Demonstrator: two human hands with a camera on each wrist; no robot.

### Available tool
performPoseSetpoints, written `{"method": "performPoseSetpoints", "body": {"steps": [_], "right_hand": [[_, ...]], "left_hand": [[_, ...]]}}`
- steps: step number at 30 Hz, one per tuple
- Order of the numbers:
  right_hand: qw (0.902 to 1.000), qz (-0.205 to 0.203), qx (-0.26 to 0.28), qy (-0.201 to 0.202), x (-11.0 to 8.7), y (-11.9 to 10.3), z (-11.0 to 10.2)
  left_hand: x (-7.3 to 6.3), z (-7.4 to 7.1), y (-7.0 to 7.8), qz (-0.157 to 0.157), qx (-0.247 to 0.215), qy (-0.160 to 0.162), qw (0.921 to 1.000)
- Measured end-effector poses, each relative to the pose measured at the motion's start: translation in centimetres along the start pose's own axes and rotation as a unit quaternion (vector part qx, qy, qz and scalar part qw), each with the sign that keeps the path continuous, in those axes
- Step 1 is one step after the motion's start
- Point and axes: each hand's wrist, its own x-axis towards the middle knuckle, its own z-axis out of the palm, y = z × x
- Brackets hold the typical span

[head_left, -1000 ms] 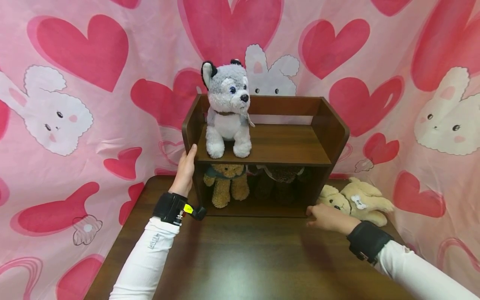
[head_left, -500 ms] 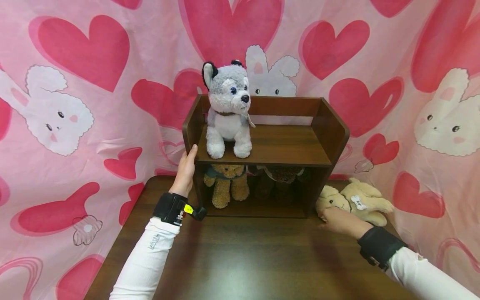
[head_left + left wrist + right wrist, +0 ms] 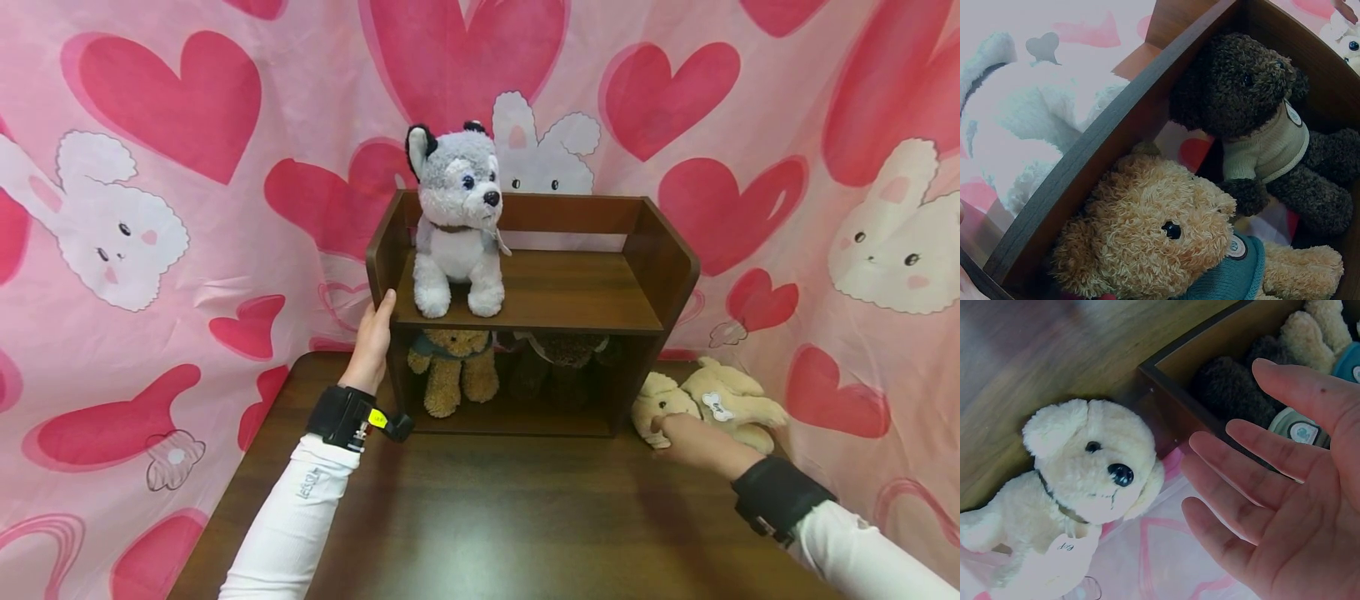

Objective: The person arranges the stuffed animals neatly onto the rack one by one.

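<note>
My left hand (image 3: 369,346) rests against the left side of a brown wooden two-tier shelf (image 3: 577,287), its thumb straight along the front edge; its other fingers are mostly hidden. On the right, my right hand (image 3: 701,446) hovers before a cream plush dog (image 3: 712,379) lying on its side with a bone-shaped tag. In the right wrist view that hand's fingers (image 3: 1235,481) are spread and relaxed, apart from the dog's head (image 3: 1107,456). A grey-and-white plush husky (image 3: 457,250) sits on the top tier, at its left.
Below, a tan teddy bear (image 3: 1147,231) in a teal top and a dark brown bear (image 3: 1235,87) in a pale sweater sit side by side. The shelf stands on a brown table (image 3: 480,517), against a pink curtain (image 3: 315,108) with hearts and rabbits.
My right hand has moved rightward from the shelf's lower right corner to in front of the cream plush dog. The left hand and the shelf stay where they were.
</note>
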Motion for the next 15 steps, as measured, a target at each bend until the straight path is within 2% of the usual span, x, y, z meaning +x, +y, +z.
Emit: {"method": "performPoseSetpoints", "body": {"steps": [6,15], "right_hand": [[0.9998,0.018,0.012,0.001,-0.2,1.6,-0.2],[0.9993,0.020,0.029,0.013,-0.5,3.0,-1.0]], "left_hand": [[0.0,0.0,0.0,-0.004,0.004,0.003,1.0000],[0.1,0.0,0.0,0.002,0.001,0.005,1.0000]]}}
